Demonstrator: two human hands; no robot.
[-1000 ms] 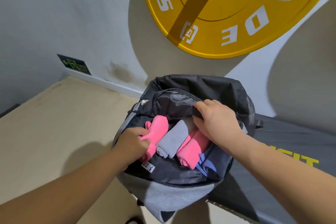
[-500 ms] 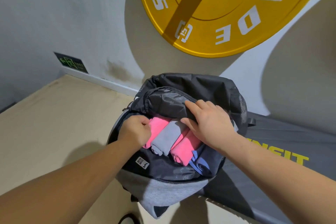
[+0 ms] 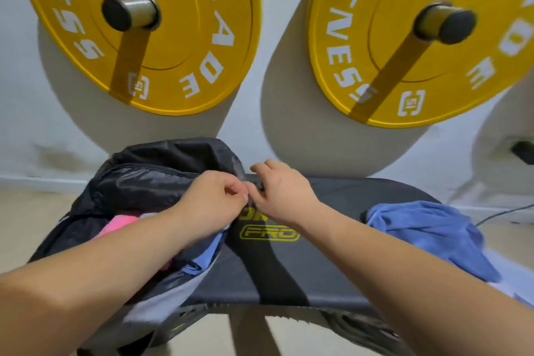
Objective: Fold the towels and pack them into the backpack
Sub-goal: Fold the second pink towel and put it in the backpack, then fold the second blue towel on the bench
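Observation:
A black and grey backpack lies on the left end of a black bench. Its mouth gapes, and a rolled pink towel and some blue cloth show inside under my left forearm. My left hand and my right hand meet at the backpack's right edge, both pinched on a small dark part there, probably the zipper. A loose blue towel lies crumpled on the bench's right end.
Two yellow weight plates hang on pegs on the white wall just behind the bench. A black cable runs along the floor at the right. Light floor surrounds the bench.
My view has swung right, bringing the second plate and the blue towel into sight. Both hands left the towels in the backpack's mouth and came together at its right edge.

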